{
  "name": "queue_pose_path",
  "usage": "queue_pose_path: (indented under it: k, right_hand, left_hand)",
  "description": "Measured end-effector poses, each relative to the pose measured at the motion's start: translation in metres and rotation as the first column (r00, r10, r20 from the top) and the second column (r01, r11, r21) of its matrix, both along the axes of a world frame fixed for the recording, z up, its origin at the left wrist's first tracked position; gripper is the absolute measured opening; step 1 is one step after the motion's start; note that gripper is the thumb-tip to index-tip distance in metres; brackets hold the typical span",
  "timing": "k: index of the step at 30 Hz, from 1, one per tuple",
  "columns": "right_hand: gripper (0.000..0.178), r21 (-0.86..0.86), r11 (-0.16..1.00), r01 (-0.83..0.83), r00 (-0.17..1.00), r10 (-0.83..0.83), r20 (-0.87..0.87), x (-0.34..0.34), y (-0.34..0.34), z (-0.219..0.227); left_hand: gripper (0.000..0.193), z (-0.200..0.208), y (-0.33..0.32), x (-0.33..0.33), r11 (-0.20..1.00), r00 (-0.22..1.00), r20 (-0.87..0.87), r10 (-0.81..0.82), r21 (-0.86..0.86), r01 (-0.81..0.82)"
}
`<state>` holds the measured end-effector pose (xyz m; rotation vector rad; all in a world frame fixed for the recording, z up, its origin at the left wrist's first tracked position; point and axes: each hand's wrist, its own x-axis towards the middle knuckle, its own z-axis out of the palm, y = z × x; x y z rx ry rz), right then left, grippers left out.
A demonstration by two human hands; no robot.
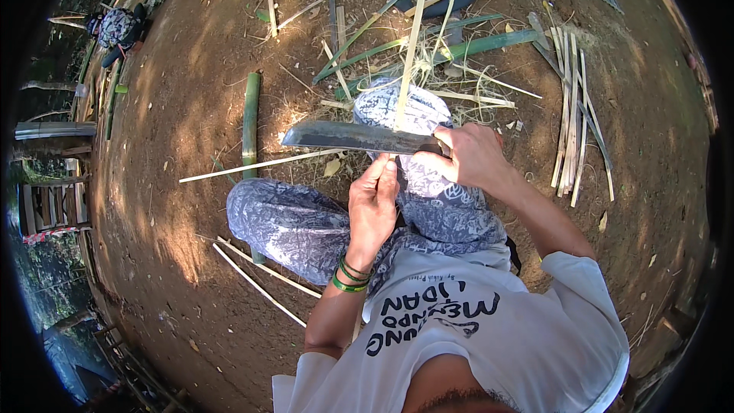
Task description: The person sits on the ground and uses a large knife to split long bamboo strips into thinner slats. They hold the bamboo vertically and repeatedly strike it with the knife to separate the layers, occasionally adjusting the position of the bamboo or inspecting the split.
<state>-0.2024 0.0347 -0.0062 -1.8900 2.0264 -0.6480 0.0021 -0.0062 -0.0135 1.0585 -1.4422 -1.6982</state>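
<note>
My right hand [475, 154] grips the handle of a machete. Its broad dark blade [332, 136] points left, lying crosswise over my patterned trousers at knee height. Between the thumb and fingers of my left hand [372, 203], just below the blade, is the near end of a pale bamboo strip [414, 38]. The strip runs away from me, passing the blade and my right knee toward the scraps on the ground. Where blade and strip cross, I cannot tell how deep the edge sits. Most of the handle is hidden by my right fingers.
Curly bamboo shavings [428, 69] and green split bamboo [489, 44] lie beyond my knees, near a black ring [451, 6]. A bundle of pale strips [569, 118] rests on the right. Left of me are a green bamboo pole [251, 118] and loose strips [260, 287]. Another person [118, 29] is far left.
</note>
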Motion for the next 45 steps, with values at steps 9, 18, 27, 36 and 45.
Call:
queue_pose_path:
  k: [9,18,27,36,45]
  right_hand:
    - [0.061,0.034,0.998,0.044,0.999,-0.044,-0.005,0.004,0.005,-0.003]
    - [0.060,0.056,0.998,0.039,0.999,-0.039,-0.009,0.002,0.007,-0.003]
    - [0.056,-0.028,0.997,0.070,0.997,-0.071,-0.030,0.002,0.008,-0.016]
    - [0.050,-0.056,0.998,0.012,0.998,-0.015,-0.057,0.002,0.015,-0.018]
    - [0.049,0.046,0.983,0.179,0.984,-0.180,0.015,-0.005,0.016,-0.008]
  left_hand:
    - [0.032,0.012,0.018,0.014,1.000,0.996,0.090,-0.001,-0.004,0.002]
    - [0.029,0.013,0.043,0.035,1.000,0.988,0.150,0.027,0.010,-0.028]
    - [0.029,0.019,0.068,0.072,0.998,0.959,0.278,0.058,0.001,-0.061]
    - [0.029,0.034,0.106,0.111,0.998,0.910,0.409,0.064,-0.009,-0.066]
    - [0.029,0.014,0.164,0.177,0.993,0.876,0.471,0.109,-0.021,-0.112]
